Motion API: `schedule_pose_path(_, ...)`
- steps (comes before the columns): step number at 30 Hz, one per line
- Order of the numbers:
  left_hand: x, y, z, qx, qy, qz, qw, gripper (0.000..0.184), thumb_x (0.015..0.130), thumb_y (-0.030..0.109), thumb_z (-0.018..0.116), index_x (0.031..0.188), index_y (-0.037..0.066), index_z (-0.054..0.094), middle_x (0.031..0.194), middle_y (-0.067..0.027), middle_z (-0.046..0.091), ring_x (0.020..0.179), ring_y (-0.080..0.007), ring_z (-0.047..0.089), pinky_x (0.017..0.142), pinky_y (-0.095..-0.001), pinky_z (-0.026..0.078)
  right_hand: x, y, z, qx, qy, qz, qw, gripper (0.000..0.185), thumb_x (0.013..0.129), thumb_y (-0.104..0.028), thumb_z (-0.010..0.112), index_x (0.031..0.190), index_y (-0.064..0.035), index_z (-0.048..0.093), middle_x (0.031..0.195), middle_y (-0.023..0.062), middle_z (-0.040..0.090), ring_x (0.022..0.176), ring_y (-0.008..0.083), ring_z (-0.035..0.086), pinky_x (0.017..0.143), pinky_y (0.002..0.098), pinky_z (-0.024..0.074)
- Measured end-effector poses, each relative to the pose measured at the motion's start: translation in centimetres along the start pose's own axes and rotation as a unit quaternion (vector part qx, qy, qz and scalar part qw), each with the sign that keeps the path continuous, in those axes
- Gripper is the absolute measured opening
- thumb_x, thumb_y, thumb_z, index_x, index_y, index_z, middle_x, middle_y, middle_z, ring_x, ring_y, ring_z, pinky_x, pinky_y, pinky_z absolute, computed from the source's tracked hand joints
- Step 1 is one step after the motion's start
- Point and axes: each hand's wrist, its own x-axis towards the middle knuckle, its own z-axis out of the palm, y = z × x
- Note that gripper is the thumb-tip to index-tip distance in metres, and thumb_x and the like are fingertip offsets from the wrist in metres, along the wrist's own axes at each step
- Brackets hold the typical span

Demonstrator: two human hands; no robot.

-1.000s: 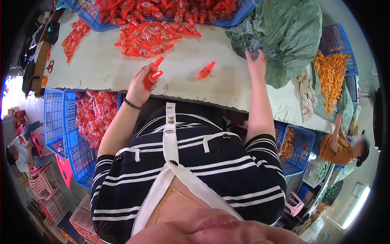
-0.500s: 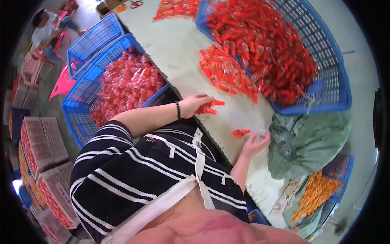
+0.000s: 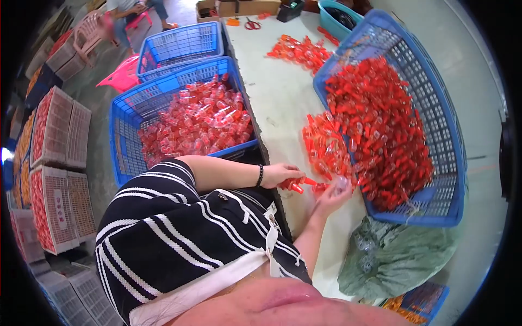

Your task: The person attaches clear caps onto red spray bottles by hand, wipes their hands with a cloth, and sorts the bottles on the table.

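Observation:
My left hand (image 3: 283,176), with a dark bead bracelet at the wrist, is closed around a few red plastic pieces (image 3: 296,187) whose narrow tips stick out toward the right. Close by, my right hand (image 3: 329,200) pinches a small clear plastic cap (image 3: 341,185). Another red piece (image 3: 321,188) lies at the right fingertips; I cannot tell whether they grip it. Beyond both hands is a loose pile of red and clear pieces (image 3: 325,144), against a blue basket (image 3: 457,179) heaped with red parts.
Left of the table (image 3: 272,103), a blue crate (image 3: 125,119) holds pink-red clear-capped pieces. A green sack (image 3: 408,258) with clear caps lies at right. Scissors (image 3: 252,24) and more red pieces (image 3: 299,51) are farther back. A seated person (image 3: 128,8) and stacked crates (image 3: 60,130) are at left.
The view has shifted, so the baskets appear lower. My right hand has come closer to my left, and the single red piece is now at its fingertips. The left hand keeps its red pieces.

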Motion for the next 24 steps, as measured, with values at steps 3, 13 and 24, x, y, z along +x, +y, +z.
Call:
schedule_pose_path(3,-0.3,-0.1,-0.1,0.002,0.002,0.011,1.000,0.022,0.095,0.029,0.053,0.099,0.007,0.057,0.085,0.0004,0.059,0.068,-0.0065,0.057,0.056,-0.0198,0.045,-1.6,1.6,-1.4,0.134,0.065,0.040,0.988,0.043,0.089,-0.006,0.055,0.130,-0.0017,0.044,0.120,0.0179,0.049,0.098,0.0258,0.057,0.081,0.0338,0.0478)
schedule_pose_path(13,-0.4,-0.1,1.0,0.033,-0.004,0.025,0.999,0.023,0.095,0.028,0.053,0.104,0.007,0.056,0.091,0.0002,0.059,0.075,-0.0074,0.059,0.058,-0.0204,0.045,-4.8,3.3,-6.3,-0.072,-0.044,0.102,0.991,0.034,0.086,-0.010,0.061,0.119,-0.0048,0.052,0.115,0.0176,0.052,0.090,0.0279,0.058,0.076,0.0356,0.0500)
schedule_pose_path(24,-0.4,0.1,0.7,0.015,0.006,0.023,1.000,0.023,0.096,0.028,0.052,0.106,0.007,0.055,0.092,-0.0005,0.060,0.076,-0.0086,0.060,0.058,-0.0211,0.046,-4.9,3.7,-6.5,0.012,0.015,0.164,0.986,0.031,0.092,-0.011,0.052,0.120,0.0017,0.045,0.113,0.0206,0.053,0.099,0.0331,0.057,0.080,0.0386,0.0500)
